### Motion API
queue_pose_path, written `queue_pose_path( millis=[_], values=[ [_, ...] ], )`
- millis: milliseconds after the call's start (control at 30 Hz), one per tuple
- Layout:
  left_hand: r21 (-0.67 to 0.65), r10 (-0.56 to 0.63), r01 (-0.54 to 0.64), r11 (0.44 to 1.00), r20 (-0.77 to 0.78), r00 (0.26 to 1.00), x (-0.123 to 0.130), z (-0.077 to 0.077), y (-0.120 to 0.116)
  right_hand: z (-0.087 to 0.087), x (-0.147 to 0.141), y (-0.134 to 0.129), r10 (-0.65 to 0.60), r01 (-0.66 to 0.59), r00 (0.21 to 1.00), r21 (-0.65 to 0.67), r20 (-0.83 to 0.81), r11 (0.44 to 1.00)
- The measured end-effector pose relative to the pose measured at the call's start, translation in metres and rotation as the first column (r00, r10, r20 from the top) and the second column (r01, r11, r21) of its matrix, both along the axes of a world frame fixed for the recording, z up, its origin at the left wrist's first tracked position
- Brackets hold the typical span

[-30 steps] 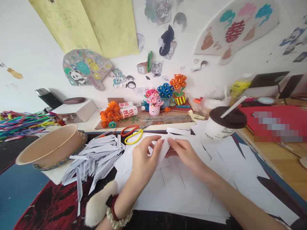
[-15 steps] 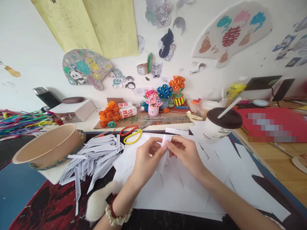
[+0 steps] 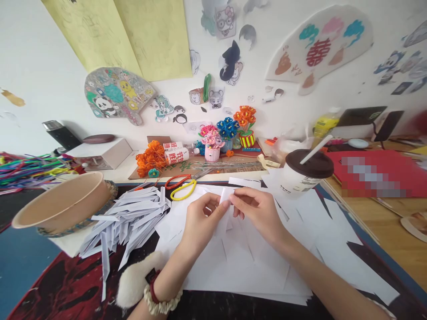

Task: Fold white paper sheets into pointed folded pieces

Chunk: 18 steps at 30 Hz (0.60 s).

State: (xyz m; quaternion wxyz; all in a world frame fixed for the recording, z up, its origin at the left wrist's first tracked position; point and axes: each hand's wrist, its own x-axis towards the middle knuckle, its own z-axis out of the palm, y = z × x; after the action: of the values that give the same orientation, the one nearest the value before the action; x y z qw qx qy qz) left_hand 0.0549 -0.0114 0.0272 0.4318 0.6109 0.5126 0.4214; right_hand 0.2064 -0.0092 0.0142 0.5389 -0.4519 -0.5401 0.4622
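Left hand (image 3: pixel 202 220): thumb, fingers pinched closed on white paper strip (image 3: pixel 226 194), over paper sheets (image 3: pixel 240 271). Right hand (image 3: pixel 255 208): fingertips nearly together at strip's 3 o'clock edge. Folded-strip pile (image 3: pixel 133 215): 9 o'clock.

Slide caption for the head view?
Both hands hold a paper strip over white sheets; folded strips lie piled at left.

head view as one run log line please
left hand: pinching paper strip | right hand: fingertips at strip's edge | nearby: folded strips, lidded cup
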Motion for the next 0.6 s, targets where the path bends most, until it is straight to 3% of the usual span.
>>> queue_pose_path(
  millis=[600],
  values=[
    [0.057, -0.027, 0.027, 0.998, -0.009, 1.000, 0.0015, 0.0030, -0.0033, 0.0046, 0.0023, -0.0006, 0.046, -0.046, 0.999, 0.016, -0.001, 0.999]
  ],
)
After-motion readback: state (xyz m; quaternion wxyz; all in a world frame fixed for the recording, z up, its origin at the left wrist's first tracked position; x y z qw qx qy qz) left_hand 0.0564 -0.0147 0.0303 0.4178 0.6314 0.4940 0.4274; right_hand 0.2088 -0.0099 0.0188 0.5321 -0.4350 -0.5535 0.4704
